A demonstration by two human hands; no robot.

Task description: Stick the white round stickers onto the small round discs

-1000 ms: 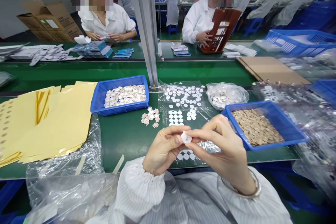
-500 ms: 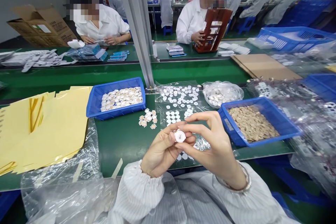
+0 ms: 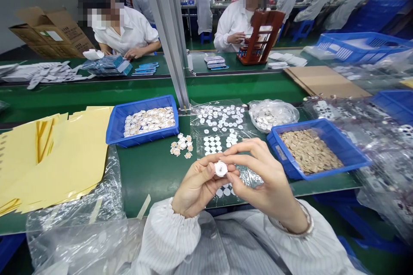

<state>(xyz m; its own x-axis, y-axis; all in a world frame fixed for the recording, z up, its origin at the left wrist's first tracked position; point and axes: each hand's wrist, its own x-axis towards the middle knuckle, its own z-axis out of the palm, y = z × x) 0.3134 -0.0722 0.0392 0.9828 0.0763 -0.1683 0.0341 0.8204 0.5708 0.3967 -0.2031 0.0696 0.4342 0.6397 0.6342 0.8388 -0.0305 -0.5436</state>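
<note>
A small white round disc (image 3: 221,169) with a dark mark at its middle is held up in front of me, over the near edge of the table. My left hand (image 3: 197,187) pinches its left side between thumb and fingers. From the right, my right hand (image 3: 263,180) curves round the disc, its thumb and fingertips at the rim. Below and behind the hands, white round pieces (image 3: 213,144) lie in rows on clear plastic film. A small heap of tan-and-white discs (image 3: 181,144) sits to the left on the green table.
A blue bin (image 3: 111,131) of white-and-tan discs stands at left, another blue bin (image 3: 292,172) of tan discs at right. A clear bag (image 3: 274,114) of white pieces lies behind. Yellow sheets (image 3: 64,154) cover the far left. Two co-workers sit beyond a metal post (image 3: 167,30).
My right hand has shifted slightly, its thumb moving to the right along the disc's edge. The disc stays in my left hand. The co-worker at right has let go of the brown wooden frame.
</note>
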